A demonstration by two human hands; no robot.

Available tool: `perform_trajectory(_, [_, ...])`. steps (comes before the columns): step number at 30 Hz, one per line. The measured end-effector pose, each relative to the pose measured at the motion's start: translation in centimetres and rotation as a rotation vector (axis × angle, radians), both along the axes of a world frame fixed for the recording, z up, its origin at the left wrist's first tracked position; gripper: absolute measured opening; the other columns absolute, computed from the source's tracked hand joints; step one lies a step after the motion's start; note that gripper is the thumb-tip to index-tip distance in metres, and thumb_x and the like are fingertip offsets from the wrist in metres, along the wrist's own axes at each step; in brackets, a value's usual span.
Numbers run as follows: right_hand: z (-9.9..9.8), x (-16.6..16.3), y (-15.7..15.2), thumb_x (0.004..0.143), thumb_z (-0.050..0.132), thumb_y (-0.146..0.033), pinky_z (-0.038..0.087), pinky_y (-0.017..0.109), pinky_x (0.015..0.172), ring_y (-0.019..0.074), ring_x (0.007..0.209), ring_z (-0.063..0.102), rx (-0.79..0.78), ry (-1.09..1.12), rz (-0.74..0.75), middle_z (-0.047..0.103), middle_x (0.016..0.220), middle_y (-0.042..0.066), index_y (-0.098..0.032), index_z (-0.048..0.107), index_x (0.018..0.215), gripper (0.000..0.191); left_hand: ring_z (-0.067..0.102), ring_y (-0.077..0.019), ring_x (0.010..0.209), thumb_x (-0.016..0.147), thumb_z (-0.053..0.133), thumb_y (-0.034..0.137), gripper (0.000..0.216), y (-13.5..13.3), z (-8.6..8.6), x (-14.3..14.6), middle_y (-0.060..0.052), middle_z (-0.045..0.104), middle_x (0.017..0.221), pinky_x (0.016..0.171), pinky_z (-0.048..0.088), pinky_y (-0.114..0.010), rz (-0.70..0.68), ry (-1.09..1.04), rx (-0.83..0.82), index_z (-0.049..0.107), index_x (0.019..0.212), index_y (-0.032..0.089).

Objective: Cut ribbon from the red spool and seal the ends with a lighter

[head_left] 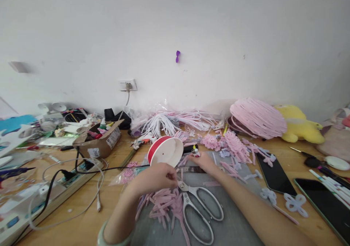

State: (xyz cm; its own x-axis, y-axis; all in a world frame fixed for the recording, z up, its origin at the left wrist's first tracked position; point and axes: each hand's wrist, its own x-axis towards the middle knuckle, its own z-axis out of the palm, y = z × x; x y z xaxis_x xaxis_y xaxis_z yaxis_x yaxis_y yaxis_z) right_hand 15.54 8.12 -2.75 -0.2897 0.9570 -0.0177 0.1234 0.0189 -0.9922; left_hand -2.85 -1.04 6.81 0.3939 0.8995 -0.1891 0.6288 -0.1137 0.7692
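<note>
My left hand (158, 178) is over the grey mat (232, 209), its fingers curled together beside the handles of silver scissors (184, 198). Whatever it pinches, if anything, is hidden. Farther back, my right hand (203, 162) reaches among pink pipe cleaner pieces, close to a small bottle with a yellow cap (195, 152). Its fingertips are partly hidden, so a hold on a piece is not clear. Below my left hand lies a heap of pink pipe cleaner pieces (164, 204). A spool of red ribbon (171, 151) stands tilted just behind that hand.
A cardboard box (95, 144) and a power strip (62, 182) with tangled cables occupy the left. White pipe cleaners (161, 122) lie along the wall. To the right are a pink coil (258, 118), a yellow plush toy (298, 125) and two phones (276, 176).
</note>
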Motion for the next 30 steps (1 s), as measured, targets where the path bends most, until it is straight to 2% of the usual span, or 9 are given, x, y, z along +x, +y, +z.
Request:
perform_trajectory(3, [-0.3,0.2,-0.2,0.065,0.061,-0.024,0.041,0.023,0.059,0.0148,0.064,0.057,0.252,-0.120,0.232,0.067,0.070,0.002,-0.017,0.069,0.071,0.012,0.033,-0.0098,0.038,0.049,0.055,0.011,0.015,-0.8,-0.1,-0.9,0.002,0.048,0.038,0.045,0.021,-0.024,0.054,0.244,0.059,0.057,0.037,0.020])
perform_trajectory(7, [0.0,0.2,-1.1,0.067,0.056,-0.013,0.041,0.026,0.070,0.0188,0.083,0.061,0.472,-0.373,0.494,0.069,0.093,0.003,-0.025,0.068,0.096,0.034,0.031,-0.0100,0.038,0.044,0.050,0.008,0.017,-1.0,-0.8,-1.1,0.001,0.048,0.038,0.046,0.021,-0.024,0.161,0.370,0.082,0.057,0.037,0.021])
perform_trajectory(10, [0.0,0.1,-1.4,0.066,0.057,-0.013,0.039,0.025,0.064,0.0196,0.076,0.062,0.595,-0.552,0.494,0.070,0.086,0.003,-0.027,0.070,0.091,0.031,0.036,-0.0119,0.040,0.045,0.051,0.010,0.016,-0.8,-1.2,-1.0,-0.001,0.053,0.043,0.046,0.023,-0.024,0.149,0.379,0.095,0.059,0.040,0.022])
perform_trajectory(14, [-0.3,0.3,-0.9,0.065,0.061,-0.017,0.034,0.022,0.054,0.0160,0.062,0.058,0.624,-0.586,0.440,0.068,0.069,0.002,-0.023,0.071,0.073,0.015,0.045,-0.0152,0.045,0.046,0.053,0.011,0.015,-0.5,-1.0,-0.8,-0.003,0.059,0.050,0.047,0.026,-0.024,0.141,0.416,0.098,0.063,0.046,0.022])
perform_trajectory(18, [0.1,0.6,-0.4,0.067,0.059,-0.019,0.033,0.022,0.054,0.0126,0.059,0.052,0.442,-0.388,0.417,0.064,0.065,0.001,-0.018,0.067,0.068,0.008,0.055,-0.0193,0.061,0.056,0.055,0.021,0.019,-0.1,-0.4,-0.4,-0.004,0.066,0.069,0.052,0.033,-0.024,0.060,0.477,0.054,0.069,0.070,0.022])
perform_trajectory(22, [1.2,0.1,-0.8,0.067,0.061,-0.032,0.022,0.020,0.042,0.0059,0.041,0.032,-0.024,0.079,0.263,0.043,0.046,-0.006,-0.015,0.057,0.068,0.017,0.058,-0.0182,0.069,0.069,0.050,0.035,0.031,1.1,-1.0,0.7,-0.003,0.067,0.079,0.061,0.039,-0.024,0.055,0.329,0.143,0.065,0.092,0.020])
perform_trajectory(25, [2.0,-0.7,-1.7,0.061,0.067,-0.035,0.011,0.019,0.038,0.0035,0.038,0.018,-0.334,0.440,0.197,0.030,0.043,-0.010,-0.017,0.051,0.072,0.026,0.057,-0.0178,0.075,0.074,0.048,0.037,0.035,2.0,-2.0,1.9,-0.003,0.067,0.090,0.067,0.040,-0.025,0.121,0.155,0.284,0.062,0.103,0.022])
perform_trajectory(27, [2.4,-1.0,-2.3,0.059,0.070,-0.034,0.010,0.018,0.038,0.0029,0.038,0.018,-0.429,0.578,0.210,0.030,0.044,-0.011,-0.017,0.048,0.070,0.030,0.057,-0.0176,0.075,0.077,0.046,0.035,0.032,2.4,-2.5,2.6,-0.003,0.068,0.091,0.068,0.041,-0.025,0.198,0.059,0.339,0.065,0.098,0.021])
perform_trajectory(30, [2.7,-1.2,-2.6,0.058,0.071,-0.032,0.010,0.017,0.037,0.0021,0.038,0.020,-0.463,0.666,0.209,0.030,0.043,-0.010,-0.017,0.044,0.064,0.032,0.057,-0.0160,0.069,0.077,0.047,0.034,0.031,2.7,-3.0,3.3,-0.003,0.068,0.088,0.065,0.041,-0.024,0.329,-0.084,0.368,0.065,0.098,0.020])
